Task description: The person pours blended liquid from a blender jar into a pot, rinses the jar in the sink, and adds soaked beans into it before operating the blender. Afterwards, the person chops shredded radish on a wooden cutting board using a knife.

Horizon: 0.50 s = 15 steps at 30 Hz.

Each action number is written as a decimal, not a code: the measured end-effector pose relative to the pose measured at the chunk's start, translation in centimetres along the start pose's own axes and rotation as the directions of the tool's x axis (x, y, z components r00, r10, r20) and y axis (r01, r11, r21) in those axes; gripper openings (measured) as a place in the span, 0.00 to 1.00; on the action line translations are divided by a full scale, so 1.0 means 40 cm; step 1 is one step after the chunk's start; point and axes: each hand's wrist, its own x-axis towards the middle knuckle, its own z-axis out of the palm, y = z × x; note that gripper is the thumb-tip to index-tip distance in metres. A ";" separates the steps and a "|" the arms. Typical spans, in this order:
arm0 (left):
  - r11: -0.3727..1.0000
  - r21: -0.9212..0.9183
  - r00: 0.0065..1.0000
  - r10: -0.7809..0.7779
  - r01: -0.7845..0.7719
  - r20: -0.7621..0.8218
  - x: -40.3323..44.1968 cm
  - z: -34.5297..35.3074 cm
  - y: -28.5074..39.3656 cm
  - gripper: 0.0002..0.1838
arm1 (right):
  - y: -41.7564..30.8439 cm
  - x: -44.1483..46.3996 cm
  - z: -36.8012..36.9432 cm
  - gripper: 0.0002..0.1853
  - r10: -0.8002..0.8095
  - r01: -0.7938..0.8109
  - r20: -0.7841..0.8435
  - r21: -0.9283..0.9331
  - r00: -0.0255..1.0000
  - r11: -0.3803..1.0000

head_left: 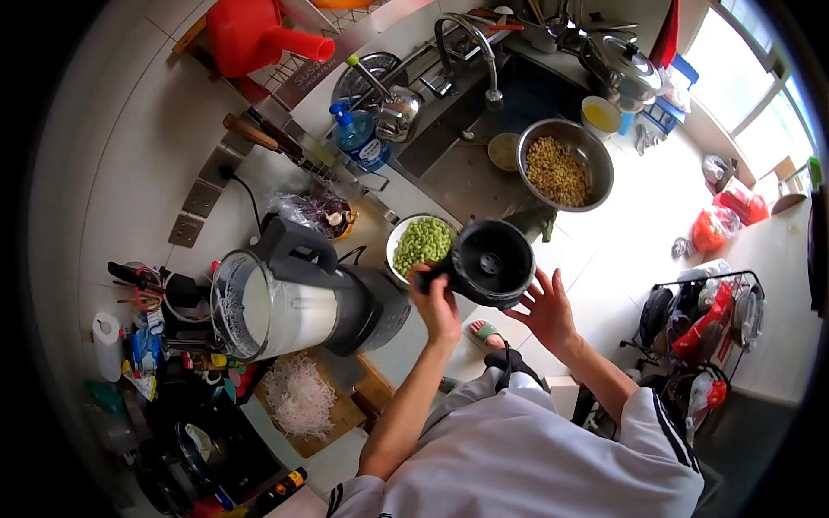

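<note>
A black blender lid [490,262], round with a small vented hub in its middle, is in front of my body. My left hand [439,306] is closed on its left side, by a protruding part. Fingers spread, my right hand [550,312] is at the lid's lower right rim; I cannot tell whether the fingertips touch it. To the left, the blender [285,302] stands on the counter with its jar uncovered. White liquid is in the jar, with foam streaks on the wall. Just behind the lid, a white bowl [394,250] holds chopped green pieces.
A steel bowl [596,194] of yellowish beans is at the sink [445,177]. A blue bottle [358,138] stands by the tap [492,69]. White shreds [300,395] lie on a cutting board [358,423]. A loaded rack [699,319] stands at right.
</note>
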 end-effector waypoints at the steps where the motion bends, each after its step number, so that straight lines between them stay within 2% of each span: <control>1: 0.995 0.066 0.997 -0.078 0.078 -0.006 0.009 -0.036 -0.056 0.17 | 0.000 0.021 -0.030 0.37 0.020 -0.025 -0.081 -0.060 0.996 0.998; 3: 0.964 0.232 0.991 -0.133 0.126 0.013 0.024 -0.120 -0.190 0.18 | -0.006 0.072 -0.095 0.39 0.027 -0.068 -0.207 -0.195 0.978 0.978; 5: 0.925 0.243 0.957 -0.286 0.291 -0.054 0.017 -0.118 -0.222 0.16 | -0.016 0.140 -0.164 0.38 0.053 -0.108 -0.251 -0.210 0.966 0.972; 7: 0.885 0.244 0.918 -0.383 0.397 -0.105 0.022 -0.130 -0.268 0.15 | -0.026 0.213 -0.210 0.37 -0.018 -0.083 -0.260 -0.370 0.965 0.926; 11: 0.877 0.136 0.887 -0.454 0.461 -0.078 0.051 -0.189 -0.367 0.20 | -0.067 0.311 -0.224 0.37 -0.084 -0.066 -0.206 -0.628 0.975 0.776; 12: 0.870 0.140 0.881 -0.462 0.473 -0.102 0.059 -0.194 -0.380 0.24 | -0.065 0.338 -0.228 0.36 -0.106 -0.061 -0.212 -0.655 0.972 0.753; 15: 0.823 0.249 0.860 -0.482 0.511 -0.170 0.069 -0.213 -0.402 0.27 | -0.052 0.388 -0.245 0.39 -0.057 -0.096 -0.196 -0.692 0.979 0.716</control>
